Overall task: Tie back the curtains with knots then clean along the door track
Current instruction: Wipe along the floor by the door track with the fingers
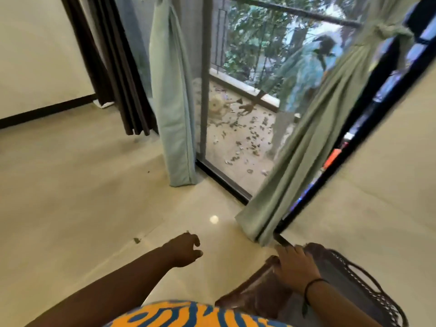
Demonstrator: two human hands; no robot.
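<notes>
**Both curtains knotted, hands low near the chair**

We look down at a pale tiled floor (pixel 82 185) that runs to a glass sliding door (pixel 236 102). The left curtain (pixel 172 102), pale blue-green, hangs left of the glass, and its lower hem rests on the floor just beside the door track (pixel 221 178). The right curtain (pixel 313 142), a greener cloth, is gathered into a knot (pixel 387 31) high at the far right; below the knot it fans out, and its hem reaches the floor at the near end of the track. A dark brown curtain (pixel 115 67) hangs further left against the wall.

The track itself is a dark strip along the foot of the glass, between the two pale curtains. Beyond the glass, scattered dry leaves (pixel 250 138) lie on the balcony floor, and the pane shows a blurred reflection.

Our left hand (pixel 186 250) hovers above the tiles with fingers loosely curled and holds nothing. Our right hand (pixel 295 263), with a dark band at the wrist, lies flat and spread on the edge of a dark wicker chair (pixel 354 279) at the near right; we cannot tell whether it grips the edge or only rests there. A small dark speck (pixel 136 240) sits on the floor left of the left hand.
</notes>
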